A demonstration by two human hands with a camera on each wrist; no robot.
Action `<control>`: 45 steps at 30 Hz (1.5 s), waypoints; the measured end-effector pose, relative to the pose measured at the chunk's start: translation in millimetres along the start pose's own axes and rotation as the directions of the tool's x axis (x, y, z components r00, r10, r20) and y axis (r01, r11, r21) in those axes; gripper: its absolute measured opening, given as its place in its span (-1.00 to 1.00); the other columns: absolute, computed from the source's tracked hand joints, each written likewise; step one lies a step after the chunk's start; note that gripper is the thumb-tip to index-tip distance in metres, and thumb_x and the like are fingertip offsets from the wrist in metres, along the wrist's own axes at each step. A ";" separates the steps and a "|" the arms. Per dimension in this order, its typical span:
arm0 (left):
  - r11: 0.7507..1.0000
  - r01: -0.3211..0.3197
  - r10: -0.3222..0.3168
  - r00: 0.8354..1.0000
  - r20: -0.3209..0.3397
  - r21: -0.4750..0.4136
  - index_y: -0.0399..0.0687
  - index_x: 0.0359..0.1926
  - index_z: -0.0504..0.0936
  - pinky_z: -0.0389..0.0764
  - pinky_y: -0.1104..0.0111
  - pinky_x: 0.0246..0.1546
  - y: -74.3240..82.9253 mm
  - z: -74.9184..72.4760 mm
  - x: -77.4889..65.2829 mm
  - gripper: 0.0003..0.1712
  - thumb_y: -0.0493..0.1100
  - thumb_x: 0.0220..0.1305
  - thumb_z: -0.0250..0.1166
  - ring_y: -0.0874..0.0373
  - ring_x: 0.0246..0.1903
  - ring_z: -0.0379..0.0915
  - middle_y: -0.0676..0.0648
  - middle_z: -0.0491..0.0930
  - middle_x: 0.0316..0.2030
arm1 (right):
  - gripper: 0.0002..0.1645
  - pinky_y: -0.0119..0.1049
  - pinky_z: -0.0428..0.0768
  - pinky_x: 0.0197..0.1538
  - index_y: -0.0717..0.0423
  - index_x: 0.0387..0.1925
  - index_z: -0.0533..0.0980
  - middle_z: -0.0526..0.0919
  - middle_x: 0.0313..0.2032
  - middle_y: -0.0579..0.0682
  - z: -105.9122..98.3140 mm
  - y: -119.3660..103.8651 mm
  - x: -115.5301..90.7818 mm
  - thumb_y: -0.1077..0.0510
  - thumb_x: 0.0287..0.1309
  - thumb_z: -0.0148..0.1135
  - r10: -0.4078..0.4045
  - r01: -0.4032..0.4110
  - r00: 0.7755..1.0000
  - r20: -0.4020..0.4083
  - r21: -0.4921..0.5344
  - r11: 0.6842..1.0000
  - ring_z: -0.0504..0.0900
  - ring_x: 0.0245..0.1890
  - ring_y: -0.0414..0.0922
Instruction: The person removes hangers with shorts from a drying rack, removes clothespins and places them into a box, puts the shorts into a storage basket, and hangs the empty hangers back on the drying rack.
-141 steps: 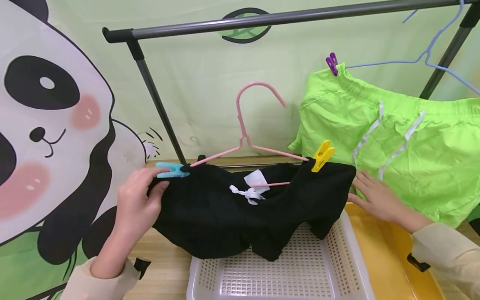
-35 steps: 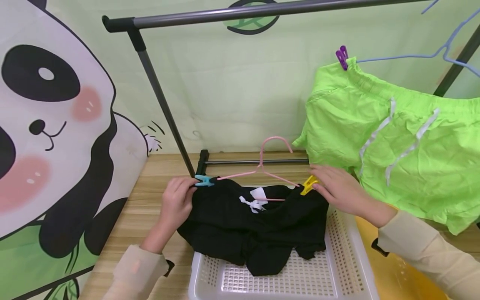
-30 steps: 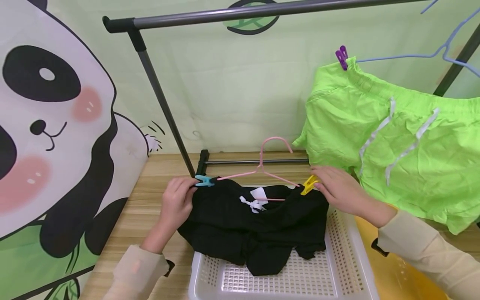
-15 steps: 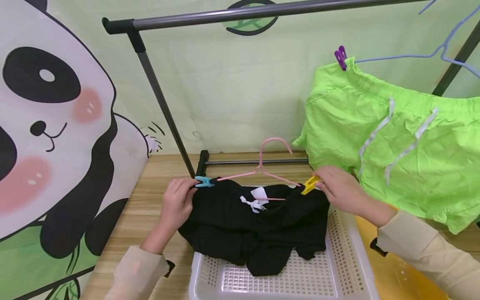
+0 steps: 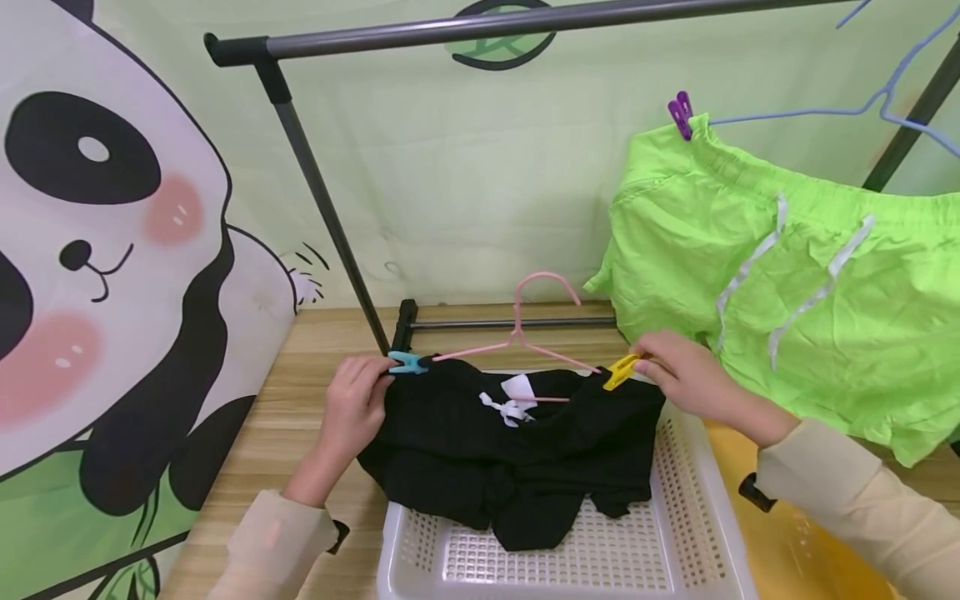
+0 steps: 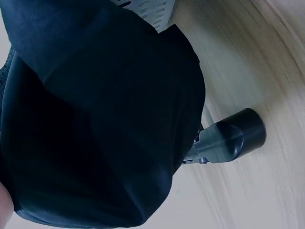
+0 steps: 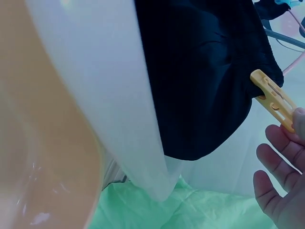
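Black shorts [image 5: 510,467] with a white tied drawstring hang from a pink hanger [image 5: 517,337] by two clothespins. My left hand [image 5: 356,404] pinches the handle end of the blue clothespin [image 5: 407,362] at the left of the waistband. The left wrist view shows mostly black cloth, with a bit of that hand at the edge. At the right side my right hand [image 5: 686,375] pinches the handle end of the yellow clothespin [image 5: 621,372] between thumb and index finger. In the right wrist view its other fingers [image 7: 281,167] are loosely bent, apart from the clothespin.
Beneath the shorts stands a white perforated basket [image 5: 720,517], beside a yellow basin [image 5: 795,542]. Green shorts [image 5: 810,275] hang at the right on a blue hanger [image 5: 885,87]. A grey rack bar [image 5: 450,32] crosses above; its post [image 5: 322,192] slants down at the left.
The hanger and black shorts have come down from higher up. My right hand has moved from the shorts' right edge to the yellow clothespin, its fingers lately shifting onto the clothespin's end.
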State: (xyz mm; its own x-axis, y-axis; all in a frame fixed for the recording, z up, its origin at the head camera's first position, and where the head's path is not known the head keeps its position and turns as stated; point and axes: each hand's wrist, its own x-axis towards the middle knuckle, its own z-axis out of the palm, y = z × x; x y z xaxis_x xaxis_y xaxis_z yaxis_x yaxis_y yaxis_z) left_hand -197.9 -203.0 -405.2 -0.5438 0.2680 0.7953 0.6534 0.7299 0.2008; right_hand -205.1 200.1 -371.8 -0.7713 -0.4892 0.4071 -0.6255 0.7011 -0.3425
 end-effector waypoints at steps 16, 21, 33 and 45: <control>1.000 0.024 -0.024 1.000 0.018 0.001 -0.33 -0.35 0.55 0.47 0.20 -0.27 -0.6 -1.9 -0.4 -0.82 -0.51 -0.07 0.24 -0.04 -0.33 0.42 -0.20 0.56 -0.39 | -0.91 -0.42 0.34 -0.46 0.06 -0.51 0.46 0.52 -0.50 -0.08 -10.1 2.0 -0.7 0.27 0.07 0.12 0.128 -0.129 0.992 0.017 0.183 0.975 0.32 -0.53 -0.28; 0.999 0.044 -0.043 0.998 0.035 -0.009 -0.33 -0.37 0.53 0.45 0.22 -0.25 -0.7 -2.6 -0.1 -0.85 -0.51 -0.04 0.22 -0.05 -0.33 0.42 -0.20 0.55 -0.40 | -0.90 -0.41 0.33 -0.51 0.09 -0.45 0.48 0.54 -0.48 -0.03 -16.1 6.4 -2.6 0.21 0.15 0.06 0.217 -0.223 0.975 0.054 0.226 0.948 0.34 -0.54 -0.23; 0.999 0.050 -0.050 0.998 0.038 0.001 -0.33 -0.37 0.52 0.47 0.22 -0.28 -1.0 -0.8 -2.9 -0.82 -0.51 -0.08 0.25 -0.02 -0.34 0.42 -0.19 0.54 -0.41 | -0.91 -0.43 0.27 -0.60 0.13 -0.44 0.48 0.42 -0.58 -0.17 -23.8 18.1 -11.5 0.24 0.14 0.06 0.223 -0.222 0.974 0.028 0.281 0.934 0.22 -0.66 -0.32; 0.999 0.038 -0.038 0.999 0.016 0.019 -0.34 -0.40 0.53 0.46 0.22 -0.32 -3.3 -1.9 -7.3 -0.82 -0.54 -0.11 0.25 -0.03 -0.37 0.43 -0.18 0.55 -0.43 | -0.88 -0.41 0.34 -0.53 0.14 -0.40 0.49 0.49 -0.53 -0.22 -42.3 35.5 -28.5 0.21 0.18 0.03 0.288 -0.288 0.957 0.033 0.198 0.937 0.36 -0.59 -0.35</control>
State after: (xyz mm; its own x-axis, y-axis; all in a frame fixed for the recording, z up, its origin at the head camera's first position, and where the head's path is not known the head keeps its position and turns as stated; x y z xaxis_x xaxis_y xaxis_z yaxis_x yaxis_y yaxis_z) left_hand -195.1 -208.6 -410.6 -0.5764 0.2500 0.7780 0.6226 0.7510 0.2199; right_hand -200.4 260.9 -359.8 -0.9221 -0.2837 0.2631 -0.3868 0.6950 -0.6061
